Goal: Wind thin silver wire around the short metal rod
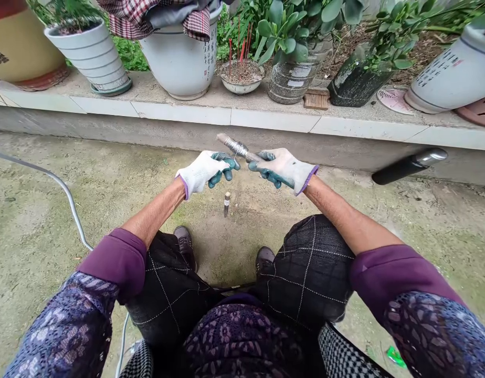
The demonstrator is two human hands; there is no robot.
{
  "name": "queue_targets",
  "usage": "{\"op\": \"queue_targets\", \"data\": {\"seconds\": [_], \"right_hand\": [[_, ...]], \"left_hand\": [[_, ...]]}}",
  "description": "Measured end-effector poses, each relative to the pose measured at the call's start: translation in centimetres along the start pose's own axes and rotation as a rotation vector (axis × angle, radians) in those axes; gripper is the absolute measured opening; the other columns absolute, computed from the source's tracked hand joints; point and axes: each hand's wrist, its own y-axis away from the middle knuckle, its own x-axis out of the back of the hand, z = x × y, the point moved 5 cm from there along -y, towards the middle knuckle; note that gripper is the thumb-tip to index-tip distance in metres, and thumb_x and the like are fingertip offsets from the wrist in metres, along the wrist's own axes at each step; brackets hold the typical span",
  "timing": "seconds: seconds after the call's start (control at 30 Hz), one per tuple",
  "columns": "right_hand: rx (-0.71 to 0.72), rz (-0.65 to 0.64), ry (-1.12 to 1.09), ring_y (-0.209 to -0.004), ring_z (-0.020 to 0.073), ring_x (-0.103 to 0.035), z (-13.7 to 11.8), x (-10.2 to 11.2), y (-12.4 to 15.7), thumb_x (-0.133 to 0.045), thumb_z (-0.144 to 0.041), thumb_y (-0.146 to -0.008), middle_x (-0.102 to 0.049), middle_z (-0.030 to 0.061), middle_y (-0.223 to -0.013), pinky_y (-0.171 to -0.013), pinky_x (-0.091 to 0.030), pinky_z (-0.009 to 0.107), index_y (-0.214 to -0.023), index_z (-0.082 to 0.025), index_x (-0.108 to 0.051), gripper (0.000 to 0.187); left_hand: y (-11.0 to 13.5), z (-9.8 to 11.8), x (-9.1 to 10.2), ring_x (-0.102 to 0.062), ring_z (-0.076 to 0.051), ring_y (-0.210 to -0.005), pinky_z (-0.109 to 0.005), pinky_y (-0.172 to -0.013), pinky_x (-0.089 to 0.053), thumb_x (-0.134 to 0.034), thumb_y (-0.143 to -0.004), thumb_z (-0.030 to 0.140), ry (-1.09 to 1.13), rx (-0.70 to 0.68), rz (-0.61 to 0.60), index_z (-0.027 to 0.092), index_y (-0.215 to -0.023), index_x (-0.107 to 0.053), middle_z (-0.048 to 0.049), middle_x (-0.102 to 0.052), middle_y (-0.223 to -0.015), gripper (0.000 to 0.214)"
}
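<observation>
Closed round one end of a stick (253, 157), my right hand (282, 168) holds it up in front of me, tilted, its far end rising to the left. Silvery wire (237, 147) is wound thickly about the stick's middle. A thin strand (235, 157) drops from the winding to my left hand (208, 171), whose thumb and bent fingers pinch it just beside the stick. Both hands wear white gloves with green palms and purple cuffs.

Below them, on the ground (148, 163) between my feet, is a short dark rod (227, 203) with a pale band; I cannot tell whether it stands or lies. A grey hose (71, 197) curves past on my left. Ahead runs a tiled ledge (266, 119) bearing potted plants and a bowl (242, 85) of red sticks (243, 50). A black tube (402, 167) with a shiny end is near its foot, to my right.
</observation>
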Motion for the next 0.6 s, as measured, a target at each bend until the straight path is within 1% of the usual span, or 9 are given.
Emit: {"op": "queue_targets", "data": {"seconds": [0.1,0.23,0.33,0.4,0.5,0.53,0.6], "right_hand": [[-0.003,-0.061,-0.181,-0.039,0.0058,-0.038,-0.4,0.0,0.5,-0.077,-0.036,-0.082,-0.05,-0.0058,-0.056,-0.032,-0.031,0.018,-0.109,-0.014,-0.069,0.035],[0.035,-0.183,-0.366,-0.034,0.0057,-0.034,-0.8,0.2,1.3,-0.076,-0.037,-0.081,-0.047,-0.0077,-0.053,-0.028,-0.027,0.019,-0.117,-0.011,-0.067,0.046],[0.082,-0.31,-0.416,-0.033,0.006,-0.032,-1.1,0.4,1.8,-0.077,-0.04,-0.077,-0.046,-0.0091,-0.052,-0.028,-0.026,0.019,-0.125,-0.009,-0.064,0.058],[0.078,-0.432,-0.35,-0.033,0.0066,-0.033,-1.0,0.1,2.3,-0.079,-0.042,-0.074,-0.046,-0.0092,-0.052,-0.028,-0.027,0.02,-0.125,-0.008,-0.065,0.063],[0.024,-0.603,-0.136,-0.038,0.0072,-0.037,-0.4,-0.7,3.0,-0.081,-0.043,-0.072,-0.048,-0.007,-0.055,-0.03,-0.031,0.02,-0.118,-0.01,-0.069,0.058],[0.01,-0.636,-0.054,-0.04,0.0074,-0.039,-0.1,-1.1,3.2,-0.081,-0.043,-0.073,-0.049,-0.0059,-0.057,-0.032,-0.032,0.02,-0.115,-0.011,-0.071,0.054],[0.004,-0.65,0.125,-0.043,0.0083,-0.04,0.4,-1.7,3.1,-0.078,-0.043,-0.077,-0.051,-0.0041,-0.06,-0.034,-0.033,0.021,-0.107,-0.014,-0.074,0.042]], "left_hand": [[-0.3,-0.2,0.3,-0.036,-0.003,-0.037,-0.022,-0.037,-0.028,-0.065,-0.093,0.017,-0.005,0.01,-0.012,0.009,-0.101,-0.078,-0.0058,-0.073,-0.074,0.018],[-0.5,-0.4,0.7,-0.037,-0.003,-0.038,-0.022,-0.038,-0.03,-0.066,-0.091,0.02,-0.012,-0.017,-0.021,0.01,-0.103,-0.079,-0.0088,-0.076,-0.083,0.02],[-0.8,-0.5,1.0,-0.038,-0.003,-0.039,-0.022,-0.039,-0.03,-0.068,-0.09,0.023,-0.049,-0.029,-0.016,0.011,-0.104,-0.079,-0.0074,-0.074,-0.08,0.021],[-0.8,-0.5,1.4,-0.039,-0.004,-0.04,-0.021,-0.04,-0.029,-0.071,-0.088,0.025,-0.106,-0.028,-0.005,0.011,-0.102,-0.079,-0.0054,-0.071,-0.071,0.021],[-0.6,-0.2,1.8,-0.042,-0.005,-0.043,-0.021,-0.041,-0.028,-0.073,-0.083,0.024,-0.213,-0.049,-0.019,0.011,-0.094,-0.079,-0.003,-0.066,-0.064,0.018],[-0.5,-0.2,1.9,-0.042,-0.006,-0.043,-0.021,-0.041,-0.027,-0.073,-0.082,0.022,-0.249,-0.05,-0.038,0.012,-0.093,-0.08,-0.0026,-0.066,-0.064,0.017],[-0.3,-0.4,1.9,-0.042,-0.006,-0.042,-0.022,-0.041,-0.026,-0.073,-0.078,0.019,-0.312,-0.024,-0.068,0.013,-0.091,-0.081,-0.0017,-0.066,-0.062,0.016]]}}
